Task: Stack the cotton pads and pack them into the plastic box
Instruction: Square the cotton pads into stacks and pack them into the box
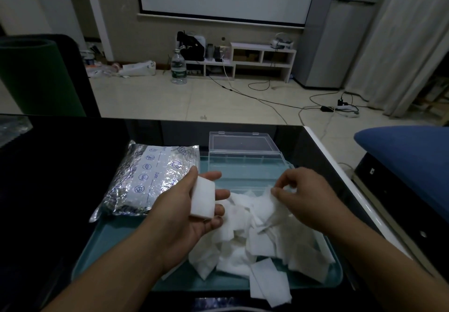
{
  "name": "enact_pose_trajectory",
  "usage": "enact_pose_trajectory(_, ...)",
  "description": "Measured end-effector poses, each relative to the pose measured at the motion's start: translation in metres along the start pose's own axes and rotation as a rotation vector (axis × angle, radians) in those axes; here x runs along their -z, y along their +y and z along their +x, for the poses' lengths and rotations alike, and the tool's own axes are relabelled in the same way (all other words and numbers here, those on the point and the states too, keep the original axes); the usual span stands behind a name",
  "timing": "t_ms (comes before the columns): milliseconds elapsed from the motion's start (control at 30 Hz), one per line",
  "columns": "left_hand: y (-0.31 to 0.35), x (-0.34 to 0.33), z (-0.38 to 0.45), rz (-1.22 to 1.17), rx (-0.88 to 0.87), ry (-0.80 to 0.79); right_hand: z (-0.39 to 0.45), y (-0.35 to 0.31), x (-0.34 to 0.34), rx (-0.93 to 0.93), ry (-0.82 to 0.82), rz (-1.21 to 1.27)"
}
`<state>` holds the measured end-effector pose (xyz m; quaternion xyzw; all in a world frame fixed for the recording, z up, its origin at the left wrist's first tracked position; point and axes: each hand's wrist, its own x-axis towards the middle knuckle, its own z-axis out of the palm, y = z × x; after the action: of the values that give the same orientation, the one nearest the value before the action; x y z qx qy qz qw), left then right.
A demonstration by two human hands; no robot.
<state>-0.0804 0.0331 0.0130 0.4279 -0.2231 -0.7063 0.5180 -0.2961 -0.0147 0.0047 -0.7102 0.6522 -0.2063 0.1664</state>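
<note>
Early stage: small stack [202,198] gripped in left hand [192,211], right hand [301,192] pinching one pad off loose heap [262,234], plastic box [245,166] open, unfilled.

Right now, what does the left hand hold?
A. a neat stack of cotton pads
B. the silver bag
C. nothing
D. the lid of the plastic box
A: the left hand grips a neat white stack of pads between thumb and fingers, above the tray; the box and the silver bag lie apart from it.
</note>
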Motion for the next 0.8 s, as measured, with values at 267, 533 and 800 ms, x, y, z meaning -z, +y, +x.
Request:
enact_pose_trajectory(267, 0.0, 0.001, -0.001, 0.027, -0.01, 0.013, -0.004, -0.011, 0.022, -0.059, 0.057, 0.394)
enact_pose_trajectory(533, -0.007, -0.012, -0.005, 0.042, 0.028, -0.008, -0.022, -0.042, 0.025, 0.159, -0.069, 0.63)
enact_pose_trajectory(800, -0.01, -0.015, -0.01, 0.053, 0.193, -0.21, -0.023, -0.061, -0.01, 0.376, -0.015, 0.354)
